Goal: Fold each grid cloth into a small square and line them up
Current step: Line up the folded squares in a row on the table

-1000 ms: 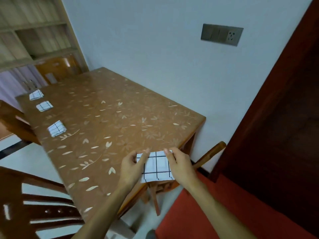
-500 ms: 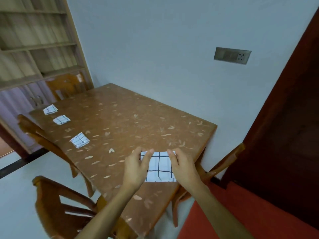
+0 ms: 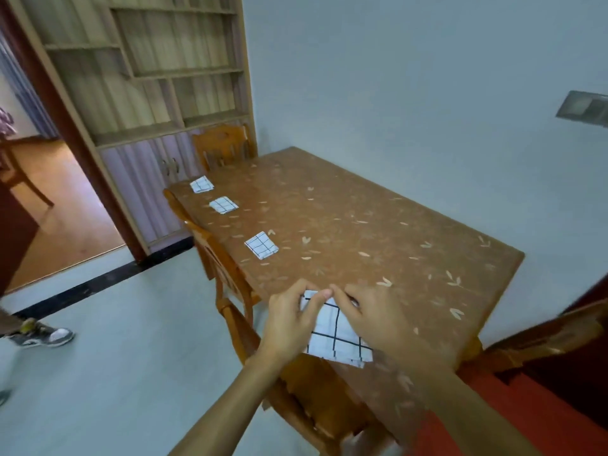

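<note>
**Both hands pinching a grid cloth at the near table edge**

The left hand and the right hand are meeting over the grid cloth. Each is pinching the cloth's far edge with curled fingers, and their fingertips are almost touching one another. The cloth is lying partly folded on the wooden table, at its near left edge, with layered corners showing at the cloth's near side.

Three folded squares are sitting in a row along the table's left edge, well apart from the hands: the nearest square, the middle square and the far square. The gap between the nearest and middle squares is looking wider than the gap between the middle and far ones.

A side chair is standing against the table's left side, and an end chair is standing at the far end.

Behind them a shelf unit is showing open compartments; what they are holding cannot be told. Its lower cupboard doors are closed, hiding the inside.

A shoe is showing at the left on the floor.
</note>
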Action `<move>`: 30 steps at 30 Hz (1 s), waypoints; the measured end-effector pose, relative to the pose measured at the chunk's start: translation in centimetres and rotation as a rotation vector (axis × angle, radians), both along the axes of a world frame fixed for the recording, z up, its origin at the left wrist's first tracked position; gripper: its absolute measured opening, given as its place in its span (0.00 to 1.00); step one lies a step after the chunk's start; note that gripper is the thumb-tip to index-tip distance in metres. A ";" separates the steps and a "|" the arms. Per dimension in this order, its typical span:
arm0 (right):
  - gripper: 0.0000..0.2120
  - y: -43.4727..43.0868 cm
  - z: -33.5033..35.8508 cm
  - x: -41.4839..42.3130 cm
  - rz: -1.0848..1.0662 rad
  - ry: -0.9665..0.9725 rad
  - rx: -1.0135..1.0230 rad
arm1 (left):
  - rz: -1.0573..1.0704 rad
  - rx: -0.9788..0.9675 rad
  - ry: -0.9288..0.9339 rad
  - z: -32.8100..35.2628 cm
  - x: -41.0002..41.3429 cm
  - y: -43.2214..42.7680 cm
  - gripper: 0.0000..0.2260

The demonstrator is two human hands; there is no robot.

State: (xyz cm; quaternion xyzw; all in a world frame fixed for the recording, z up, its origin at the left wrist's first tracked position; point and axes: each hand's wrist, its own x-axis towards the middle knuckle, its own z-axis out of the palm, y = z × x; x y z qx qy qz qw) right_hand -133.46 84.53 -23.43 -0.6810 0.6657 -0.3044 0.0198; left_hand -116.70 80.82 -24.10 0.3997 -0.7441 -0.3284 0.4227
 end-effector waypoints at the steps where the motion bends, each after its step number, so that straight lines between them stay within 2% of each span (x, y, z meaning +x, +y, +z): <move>1: 0.26 -1.0 0.0 1.0 0.013 -0.020 0.006 | 0.012 0.019 0.002 -0.2 1.2 -0.7 0.12; 6: 0.29 -7.0 -1.9 4.6 0.007 -0.175 0.023 | 0.077 0.058 0.022 -1.1 5.8 -5.9 0.13; 9: 0.28 -11.2 -3.7 6.3 -0.041 -0.329 0.084 | 0.085 0.074 -0.033 -1.5 8.0 -10.3 0.12; 12: 0.19 -16.0 -5.3 7.7 -0.020 -0.390 0.204 | 0.096 0.102 -0.098 -2.3 10.0 -15.4 0.11; 15: 0.14 -20.4 -6.2 9.4 -0.021 -0.590 0.329 | 0.010 0.191 -0.125 -2.3 11.6 -21.0 0.10; 17: 0.18 -23.0 -6.8 10.3 -0.072 -0.716 0.270 | -0.046 0.277 -0.131 -2.2 12.4 -24.8 0.13; 19: 0.24 -25.2 -7.2 10.8 -0.093 -0.758 0.214 | -0.065 0.346 -0.124 -2.6 13.1 -28.4 0.14; 21: 0.24 -27.1 -6.9 11.0 -0.073 -0.784 0.218 | -0.080 0.364 -0.153 -3.2 13.5 -31.4 0.13; 26: 0.17 -30.9 -5.6 12.1 0.011 -0.785 0.287 | -0.177 0.346 -0.213 -4.4 14.1 -36.8 0.13; 30: 0.02 -34.6 -5.8 13.1 0.072 -0.798 0.386 | -0.391 0.310 -0.365 -5.4 14.2 -41.5 0.11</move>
